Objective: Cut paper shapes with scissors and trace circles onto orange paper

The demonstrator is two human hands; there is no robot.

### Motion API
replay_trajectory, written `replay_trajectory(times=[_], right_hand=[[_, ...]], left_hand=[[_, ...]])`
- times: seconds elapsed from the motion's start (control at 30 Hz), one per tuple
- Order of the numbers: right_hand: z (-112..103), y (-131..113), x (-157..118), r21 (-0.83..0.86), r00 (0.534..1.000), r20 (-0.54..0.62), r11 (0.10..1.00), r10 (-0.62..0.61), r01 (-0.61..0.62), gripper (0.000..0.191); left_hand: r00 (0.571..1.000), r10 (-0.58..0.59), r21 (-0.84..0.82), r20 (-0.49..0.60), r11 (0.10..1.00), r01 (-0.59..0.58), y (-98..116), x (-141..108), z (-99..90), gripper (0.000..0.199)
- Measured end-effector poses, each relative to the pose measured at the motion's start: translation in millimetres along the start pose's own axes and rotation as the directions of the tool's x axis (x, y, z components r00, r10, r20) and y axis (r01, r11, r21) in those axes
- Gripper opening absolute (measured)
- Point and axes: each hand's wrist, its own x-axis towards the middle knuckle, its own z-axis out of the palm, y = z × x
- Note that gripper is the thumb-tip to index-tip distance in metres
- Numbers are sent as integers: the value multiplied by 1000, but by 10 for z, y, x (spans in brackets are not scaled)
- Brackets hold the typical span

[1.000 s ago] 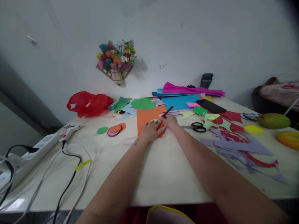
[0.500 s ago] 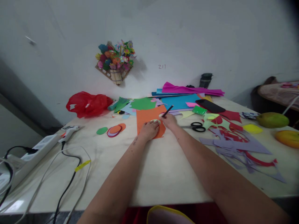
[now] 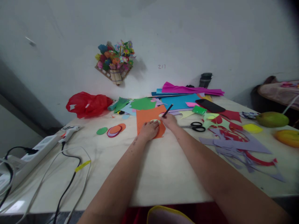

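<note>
An orange sheet [image 3: 146, 115] lies on the table with a pale yellow-green disc [image 3: 155, 120] on top of it. My left hand [image 3: 149, 130] rests flat over the disc, fingers stretched out, hiding most of it. Just right of it, my right hand [image 3: 170, 120] grips a black pen [image 3: 168, 110] with the top leaning to the right. The pen's tip is down beside the disc and too small to make out. Black-handled scissors [image 3: 196, 126] lie right of my right hand. To the left are a green paper circle [image 3: 102, 130] and several overlapping circles [image 3: 115, 130], orange on top.
Purple and red paper scraps [image 3: 243, 143] spread at right, near a black phone [image 3: 210, 105] and a green mango [image 3: 272, 119]. Coloured sheets [image 3: 179, 101] and a red plastic bag [image 3: 87, 104] lie at the back. A power strip [image 3: 43, 146] and cables [image 3: 74, 174] occupy the left.
</note>
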Motion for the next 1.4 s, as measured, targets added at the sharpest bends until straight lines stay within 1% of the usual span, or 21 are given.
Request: replay_trajectory(times=[0.2,0.47,0.87,1.23,1.4], right_hand=[[-13,-9,-13,-5,1000,-3,1000,-20,20,32],[-17,-7,-11,-25,1000,8,1000,-2,2,33],[-31,-23,-32,-9,1000,11,1000,8,-8,30],[-23,-18,-38,-12,1000,1,1000,-22,22,26],[-23,-22,-44,-14,1000,12,1000,-6,6,24]], left_hand=[[1000,-14,-7,19,1000,14,23,-13,-36,45],[1000,-12,-2,18,1000,12,12,-9,-26,44],[1000,-19,-24,20,1000,19,24,-21,-43,44],[999,-28,-18,21,999,28,35,-23,-51,42],[999,-20,-19,31,1000,21,36,-27,-63,43]])
